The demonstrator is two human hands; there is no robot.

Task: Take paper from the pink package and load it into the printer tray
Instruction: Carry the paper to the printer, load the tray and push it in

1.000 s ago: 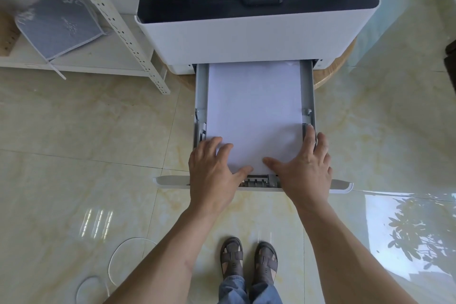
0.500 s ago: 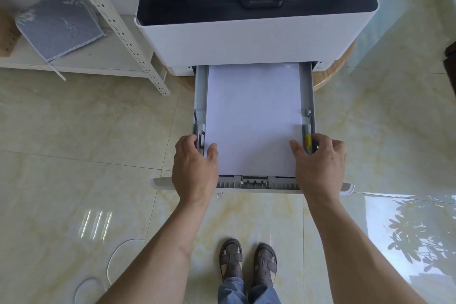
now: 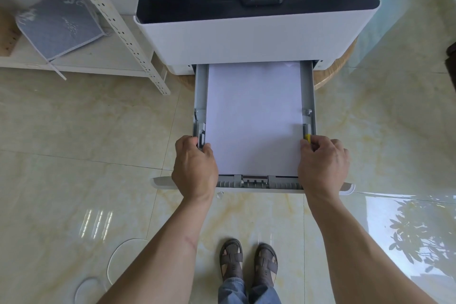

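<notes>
Paper [image 3: 254, 118] lies flat in the pulled-out printer tray [image 3: 201, 96], under the white printer [image 3: 246, 39]. Hands have moved off the sheet's near edge out to the tray sides. Left hand [image 3: 195, 168] curls around the left side guide [image 3: 201, 136]; right hand [image 3: 322, 163] pinches the yellow-tipped right guide [image 3: 307, 134]. Tray position is unchanged since half a second ago.

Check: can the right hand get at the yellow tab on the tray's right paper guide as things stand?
Probably yes. The right hand is already at the tray's right wall, fingertips at the yellow tab. Nothing lies between; the paper sits flat inboard of the guide.
</notes>
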